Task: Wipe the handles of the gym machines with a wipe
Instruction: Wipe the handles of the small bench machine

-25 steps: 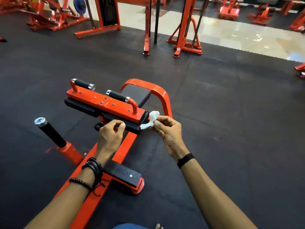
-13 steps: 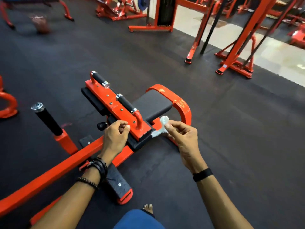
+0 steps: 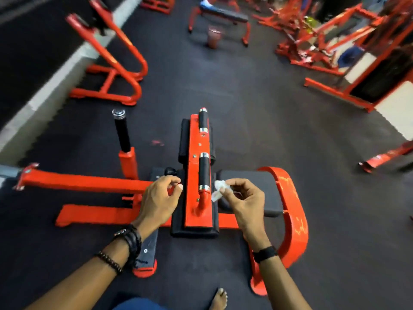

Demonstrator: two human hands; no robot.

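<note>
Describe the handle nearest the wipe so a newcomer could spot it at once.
Start at the low orange gym machine at centre frame, then its flat orange plate running away from the camera. Two black foam grips sit in line on it; the near black grip is beside the crumpled white wipe in the right hand, unlike the far black grip.

Dark rubber floor (image 3: 257,113) w/ orange racks (image 3: 116,63) around.

one head cam, looking fwd and steeply down, close over both hands (image 3: 201,202) and red machine (image 3: 196,175).
</note>
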